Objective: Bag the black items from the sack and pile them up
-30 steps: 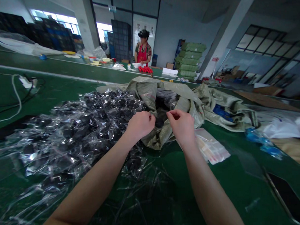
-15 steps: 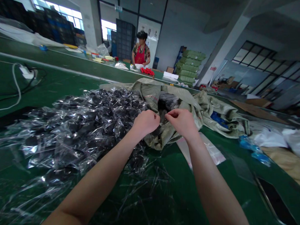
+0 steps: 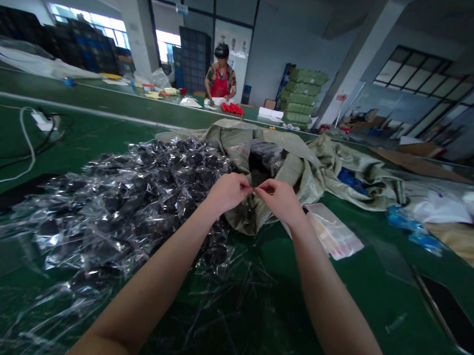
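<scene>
My left hand (image 3: 230, 193) and my right hand (image 3: 279, 197) meet at the fingertips in front of the mouth of a woven sack (image 3: 295, 175). Both are closed in a pinch. A shiny, dark patch shows just below the fingers, but what they hold is too small and blurred to make out. To the left lies a big heap of dark rounded items in clear plastic wrappers (image 3: 143, 197), close to my left hand. Inside the open sack are more greyish wrapped items (image 3: 266, 154). Beside my right forearm lies a flat stack of clear bags (image 3: 333, 231).
Thin plastic strips (image 3: 226, 298) lie on the green table (image 3: 266, 312). A phone (image 3: 449, 309) is at the right, near blue film (image 3: 414, 230) and another sack (image 3: 362, 177). A cable with a white plug (image 3: 44, 120) lies left. Across the table stands a person (image 3: 220, 81) with red items (image 3: 232, 109).
My right hand has moved left, so the two pinches now touch where there was a gap. The view has shifted slightly, and more of the flat bag stack shows.
</scene>
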`<state>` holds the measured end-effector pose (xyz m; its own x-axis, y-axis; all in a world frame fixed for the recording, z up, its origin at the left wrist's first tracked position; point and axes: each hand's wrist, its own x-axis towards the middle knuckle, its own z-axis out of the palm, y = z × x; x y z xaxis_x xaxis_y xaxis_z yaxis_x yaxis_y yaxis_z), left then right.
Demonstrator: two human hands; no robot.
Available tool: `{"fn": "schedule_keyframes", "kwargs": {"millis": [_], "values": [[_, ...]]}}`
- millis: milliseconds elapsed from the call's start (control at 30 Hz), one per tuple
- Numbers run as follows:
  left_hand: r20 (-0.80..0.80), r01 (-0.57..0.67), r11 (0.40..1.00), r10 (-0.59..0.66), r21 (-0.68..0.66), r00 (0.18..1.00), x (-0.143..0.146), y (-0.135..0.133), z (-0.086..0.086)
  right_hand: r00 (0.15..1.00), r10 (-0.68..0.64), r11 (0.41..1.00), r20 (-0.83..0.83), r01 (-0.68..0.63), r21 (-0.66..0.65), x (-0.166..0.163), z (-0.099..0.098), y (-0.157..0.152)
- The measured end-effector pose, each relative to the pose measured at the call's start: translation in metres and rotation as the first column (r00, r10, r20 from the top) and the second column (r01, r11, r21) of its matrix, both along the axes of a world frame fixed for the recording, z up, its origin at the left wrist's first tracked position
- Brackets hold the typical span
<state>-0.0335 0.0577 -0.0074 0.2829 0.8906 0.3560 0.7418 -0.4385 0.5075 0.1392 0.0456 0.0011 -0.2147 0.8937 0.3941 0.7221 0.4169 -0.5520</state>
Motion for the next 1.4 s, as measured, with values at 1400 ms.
{"fn": "schedule_keyframes", "kwargs": {"millis": [1400], "values": [[0.339, -0.364, 0.906, 0.28, 0.216, 0.898, -0.01, -0.021, 0.032, 0.943, 0.165, 0.981, -0.29, -0.126, 0.147, -0.018, -0.012, -0.023]]}}
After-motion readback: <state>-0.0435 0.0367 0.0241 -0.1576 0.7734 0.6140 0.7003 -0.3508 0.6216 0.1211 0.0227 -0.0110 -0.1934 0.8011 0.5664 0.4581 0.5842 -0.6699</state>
